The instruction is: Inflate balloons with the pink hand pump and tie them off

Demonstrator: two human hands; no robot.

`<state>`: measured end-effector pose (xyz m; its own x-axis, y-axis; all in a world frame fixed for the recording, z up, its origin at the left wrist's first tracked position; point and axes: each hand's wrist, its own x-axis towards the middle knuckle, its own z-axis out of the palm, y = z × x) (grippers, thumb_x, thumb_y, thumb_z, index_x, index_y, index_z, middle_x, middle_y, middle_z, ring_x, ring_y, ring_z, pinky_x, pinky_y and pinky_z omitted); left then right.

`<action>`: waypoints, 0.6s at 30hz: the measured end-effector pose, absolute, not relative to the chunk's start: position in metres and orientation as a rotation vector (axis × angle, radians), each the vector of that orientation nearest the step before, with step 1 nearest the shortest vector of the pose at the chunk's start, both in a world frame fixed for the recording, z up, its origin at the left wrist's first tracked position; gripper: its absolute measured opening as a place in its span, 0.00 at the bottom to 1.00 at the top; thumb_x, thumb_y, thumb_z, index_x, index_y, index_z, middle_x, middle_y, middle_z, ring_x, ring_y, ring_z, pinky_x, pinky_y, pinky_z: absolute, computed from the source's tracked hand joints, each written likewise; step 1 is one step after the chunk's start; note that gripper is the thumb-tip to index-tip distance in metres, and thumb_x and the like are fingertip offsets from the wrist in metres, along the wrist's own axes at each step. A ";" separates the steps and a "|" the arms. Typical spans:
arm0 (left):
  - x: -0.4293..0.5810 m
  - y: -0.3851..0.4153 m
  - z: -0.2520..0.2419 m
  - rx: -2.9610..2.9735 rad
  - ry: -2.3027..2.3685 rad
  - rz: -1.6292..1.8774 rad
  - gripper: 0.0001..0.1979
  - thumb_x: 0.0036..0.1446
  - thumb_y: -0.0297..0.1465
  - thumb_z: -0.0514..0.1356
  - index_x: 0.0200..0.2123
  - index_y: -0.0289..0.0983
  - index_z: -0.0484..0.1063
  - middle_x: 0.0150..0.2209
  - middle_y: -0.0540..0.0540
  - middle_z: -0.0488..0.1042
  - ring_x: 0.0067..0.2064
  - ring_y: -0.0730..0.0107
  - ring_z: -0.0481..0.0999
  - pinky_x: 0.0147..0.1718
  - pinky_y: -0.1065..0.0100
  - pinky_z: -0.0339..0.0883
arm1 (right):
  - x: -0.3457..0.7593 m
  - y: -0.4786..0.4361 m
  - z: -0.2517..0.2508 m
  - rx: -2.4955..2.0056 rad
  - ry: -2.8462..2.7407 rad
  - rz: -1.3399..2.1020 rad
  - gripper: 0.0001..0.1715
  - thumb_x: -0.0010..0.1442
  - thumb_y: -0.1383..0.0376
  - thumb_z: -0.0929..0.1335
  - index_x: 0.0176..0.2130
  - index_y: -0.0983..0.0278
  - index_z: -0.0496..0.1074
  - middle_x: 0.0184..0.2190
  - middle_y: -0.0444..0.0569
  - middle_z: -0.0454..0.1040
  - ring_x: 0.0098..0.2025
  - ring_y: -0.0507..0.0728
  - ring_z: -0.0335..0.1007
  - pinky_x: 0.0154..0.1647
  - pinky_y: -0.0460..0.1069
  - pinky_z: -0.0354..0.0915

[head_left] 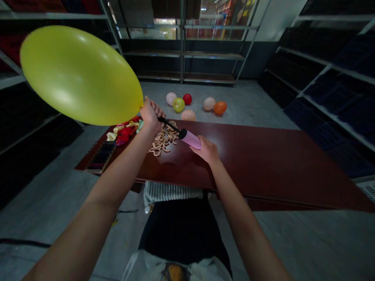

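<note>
Over the surface (249, 164), my left fingers (155, 106) pinch one big yellow balloon (82, 76) by its neck and my right fingers (203, 142) grip one pink pump (191, 139). Both arms (125, 168) reach forward. Six small balloons (178, 105) lie past the surface.

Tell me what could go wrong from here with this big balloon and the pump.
The big balloon looks full and taut, so more air might burst it. Its neck is at the left hand; if that grip loosens, it could slip away and lose air. If the right hand slips, the pump could drop onto the table.
</note>
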<state>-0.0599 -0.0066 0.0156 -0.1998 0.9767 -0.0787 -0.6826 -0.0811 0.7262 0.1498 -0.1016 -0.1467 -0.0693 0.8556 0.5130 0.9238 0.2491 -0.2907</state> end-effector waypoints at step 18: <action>0.004 0.020 0.058 0.658 0.580 1.768 0.25 0.66 0.44 0.62 0.23 0.39 0.55 0.14 0.57 0.47 0.13 0.79 0.47 0.14 0.70 0.46 | 0.162 -0.094 -0.159 -1.639 -1.659 -0.100 0.24 0.61 0.48 0.70 0.47 0.61 0.70 0.36 0.50 0.81 0.34 0.61 0.79 0.31 0.49 0.64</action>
<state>0.0039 0.0201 0.0584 -0.2375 0.9604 0.1454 -0.6879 -0.2720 0.6729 0.1625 -0.0936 -0.1585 0.1427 0.8133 0.5640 0.8751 0.1626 -0.4559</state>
